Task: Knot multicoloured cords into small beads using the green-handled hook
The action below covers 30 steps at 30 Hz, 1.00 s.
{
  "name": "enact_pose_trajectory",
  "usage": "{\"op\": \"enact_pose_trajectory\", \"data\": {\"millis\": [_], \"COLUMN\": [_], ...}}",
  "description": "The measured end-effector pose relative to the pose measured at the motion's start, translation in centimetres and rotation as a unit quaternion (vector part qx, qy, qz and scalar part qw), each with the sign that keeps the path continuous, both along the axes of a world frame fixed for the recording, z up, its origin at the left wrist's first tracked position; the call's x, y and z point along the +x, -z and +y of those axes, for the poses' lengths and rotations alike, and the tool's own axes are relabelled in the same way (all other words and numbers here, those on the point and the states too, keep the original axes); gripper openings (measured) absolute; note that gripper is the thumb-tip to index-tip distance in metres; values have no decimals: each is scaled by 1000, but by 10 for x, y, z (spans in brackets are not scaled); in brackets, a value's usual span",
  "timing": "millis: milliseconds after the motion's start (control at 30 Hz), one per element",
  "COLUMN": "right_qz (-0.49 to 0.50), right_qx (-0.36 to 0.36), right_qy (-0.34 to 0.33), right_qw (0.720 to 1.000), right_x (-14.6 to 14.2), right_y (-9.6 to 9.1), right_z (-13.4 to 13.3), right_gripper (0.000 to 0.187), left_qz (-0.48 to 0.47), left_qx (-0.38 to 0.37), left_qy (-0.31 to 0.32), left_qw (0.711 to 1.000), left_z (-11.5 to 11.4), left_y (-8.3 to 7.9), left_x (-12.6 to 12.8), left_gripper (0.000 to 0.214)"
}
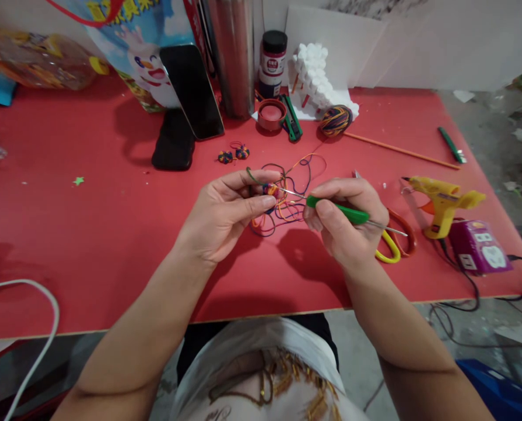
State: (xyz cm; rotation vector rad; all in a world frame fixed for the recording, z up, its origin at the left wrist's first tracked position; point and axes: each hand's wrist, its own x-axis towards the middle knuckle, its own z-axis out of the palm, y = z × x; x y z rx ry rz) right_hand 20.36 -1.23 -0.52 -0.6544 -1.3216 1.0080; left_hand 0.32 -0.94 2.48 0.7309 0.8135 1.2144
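My left hand pinches a small multicoloured crochet piece between thumb and fingers. A strand of dark green yarn loops over its index finger. In my right hand is a crochet hook with a green handle and a metal tip at each end. Its left tip reaches the crochet piece; whether it is inside a stitch I cannot tell. Loose multicoloured yarn lies tangled on the table beneath and beyond my hands. It trails toward a yarn ball at the back.
On the red table, two small crocheted pieces lie beyond my left hand. A phone leans behind them. Scissors lie beside my right hand, near a yellow glue gun and a purple box. A green box cutter lies farther back.
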Motion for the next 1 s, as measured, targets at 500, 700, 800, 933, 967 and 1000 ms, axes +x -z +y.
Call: {"op": "enact_pose_trajectory", "data": {"millis": [500,700,800,933,967,1000], "right_qz": [-40,-77,-67,-40,-33,-27], "right_qx": [37,61,67,57,56,56], "right_qy": [0,26,20,8,6,4], "right_qw": [999,995,995,998,998,998], "right_x": [5,6,4,2,2,2], "right_y": [3,6,4,1,1,1], "right_z": [3,4,2,0,0,0], "right_gripper": [16,19,16,18,18,19], "left_qz": [-30,-63,-78,-85,-87,-88], "left_qx": [-19,-79,-93,-89,-88,-87], "left_qy": [6,29,40,33,31,30], "left_qw": [999,994,992,992,992,992], "left_z": [-1,0,0,0,-1,-1], "left_y": [0,-4,-5,-4,-4,-4], "left_x": [-1,-2,-1,-1,-1,-1], "left_gripper": [15,20,23,24,24,24]}}
